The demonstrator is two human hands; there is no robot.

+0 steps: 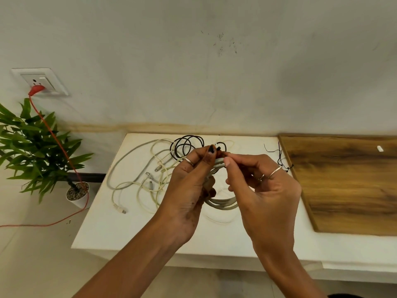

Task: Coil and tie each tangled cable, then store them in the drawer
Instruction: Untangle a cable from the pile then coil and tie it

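At far left a wall socket holds a red plug whose red cord runs down past a potted plant standing in a white pot on the floor. On the white worktop lies a loose tangle of white cables, with a coiled black cable behind it near the wall. Above the worktop, the left hand has its grip closed around a coiled grey-white cable, fingers curled through the loops. The right hand pinches a thin dark tie at the top of that coil, thumb against fingertip. Thin black ties lie just beside a wooden board at right, which carries 1 small white piece.
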